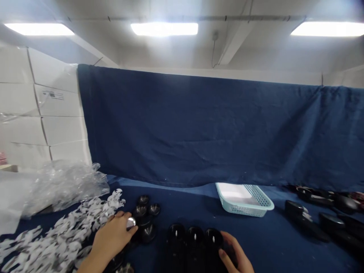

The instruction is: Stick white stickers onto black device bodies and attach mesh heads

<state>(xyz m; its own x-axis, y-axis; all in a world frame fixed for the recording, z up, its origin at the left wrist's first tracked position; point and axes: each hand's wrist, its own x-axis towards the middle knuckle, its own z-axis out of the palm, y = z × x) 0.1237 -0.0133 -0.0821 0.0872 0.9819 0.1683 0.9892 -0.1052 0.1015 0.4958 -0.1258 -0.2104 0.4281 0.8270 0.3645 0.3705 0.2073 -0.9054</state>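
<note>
My left hand [112, 237] is closed, thumb and fingers pinching a small shiny silver dome-shaped piece [131, 223]. Beside it several dark, shiny cup-shaped pieces [148, 230] sit in a cluster. Three black long-bodied pieces with round open tops [195, 236] stand in a row in front of me, a small white mark showing inside each. My right hand [237, 254] has its thumb and fingers at the side of the rightmost black piece [214, 238], gripping it. The lower ends of these pieces run out of view.
Many small white pieces [65, 233] are heaped at the left, by crumpled clear plastic [68, 185]. A light blue basket [247, 209] with something white inside stands at the back. More black pieces [304, 222] lie to the right. A blue cloth [199, 129] hangs behind the table.
</note>
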